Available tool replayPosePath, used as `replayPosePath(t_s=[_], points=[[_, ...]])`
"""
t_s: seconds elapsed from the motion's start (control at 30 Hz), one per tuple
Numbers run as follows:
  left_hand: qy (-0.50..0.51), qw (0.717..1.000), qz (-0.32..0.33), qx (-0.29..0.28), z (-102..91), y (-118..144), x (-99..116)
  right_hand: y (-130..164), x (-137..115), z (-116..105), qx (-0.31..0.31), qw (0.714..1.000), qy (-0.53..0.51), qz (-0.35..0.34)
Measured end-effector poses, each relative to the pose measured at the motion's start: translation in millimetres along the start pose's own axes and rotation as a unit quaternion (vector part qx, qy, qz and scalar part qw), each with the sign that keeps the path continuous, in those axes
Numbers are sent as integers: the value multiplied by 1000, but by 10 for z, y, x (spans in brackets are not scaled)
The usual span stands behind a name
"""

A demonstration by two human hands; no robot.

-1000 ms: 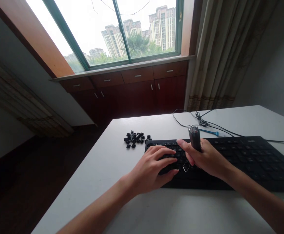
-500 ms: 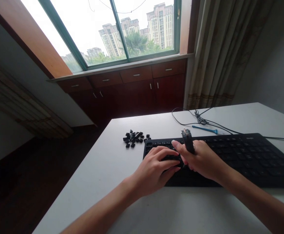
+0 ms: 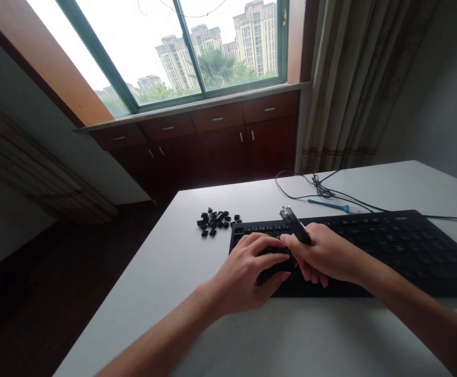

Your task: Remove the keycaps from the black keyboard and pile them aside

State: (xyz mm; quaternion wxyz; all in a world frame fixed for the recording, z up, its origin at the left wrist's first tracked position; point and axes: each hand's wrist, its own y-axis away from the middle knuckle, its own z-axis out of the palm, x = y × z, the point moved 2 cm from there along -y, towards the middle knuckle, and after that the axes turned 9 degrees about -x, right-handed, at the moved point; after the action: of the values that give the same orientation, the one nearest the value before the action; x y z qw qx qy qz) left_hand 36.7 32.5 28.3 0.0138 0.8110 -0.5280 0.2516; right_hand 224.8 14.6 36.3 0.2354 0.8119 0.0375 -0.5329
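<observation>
On a white table, a black keyboard lies under two hands

Beneath the hands, the black keyboard [image 3: 385, 241], matte and slab-shaped, rests flat on the smooth white table [image 3: 153, 298]. Its long axis runs crosswise, nearly along the table's far edge. The left hand [image 3: 246, 269] arches over its left part, fingers and thumb spread apart; whether the fingertips press on keys I cannot tell.

The right hand [image 3: 326, 254] is closed around a dark, slim tool [image 3: 298, 228], held above the keyboard. The tool slants, its shiny, metallic-looking upper end pointing away and to the left.

Small, angular black keycaps [image 3: 213, 220] lie heaped just beyond the keyboard's left end. Behind it are a thin blue stick [image 3: 330, 204] with a wider end and a loosely tangled black cable [image 3: 322, 189].

The tool's lower end is mostly hidden by the fingers, the key legends are too dim to read, and the picture's edge cuts off the keyboard's near right corner.
</observation>
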Motion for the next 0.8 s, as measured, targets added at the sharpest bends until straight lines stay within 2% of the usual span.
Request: replayPosePath(t_s=[0.2, 0.4, 0.63, 0.8], points=[[11, 999, -30, -16, -10, -17, -3, -36, -15, 23, 8, 998, -60, 9], [23, 999, -21, -8, -15, -10, -15, -1, 13, -3, 5, 999, -14, 33], [41, 999, -11, 10, -16, -1, -15, 9, 4, 10, 0, 1000, -30, 6], [42, 999, -20, 15, -1, 6, -21, 32, 4, -7, -52, 998, -30, 38]])
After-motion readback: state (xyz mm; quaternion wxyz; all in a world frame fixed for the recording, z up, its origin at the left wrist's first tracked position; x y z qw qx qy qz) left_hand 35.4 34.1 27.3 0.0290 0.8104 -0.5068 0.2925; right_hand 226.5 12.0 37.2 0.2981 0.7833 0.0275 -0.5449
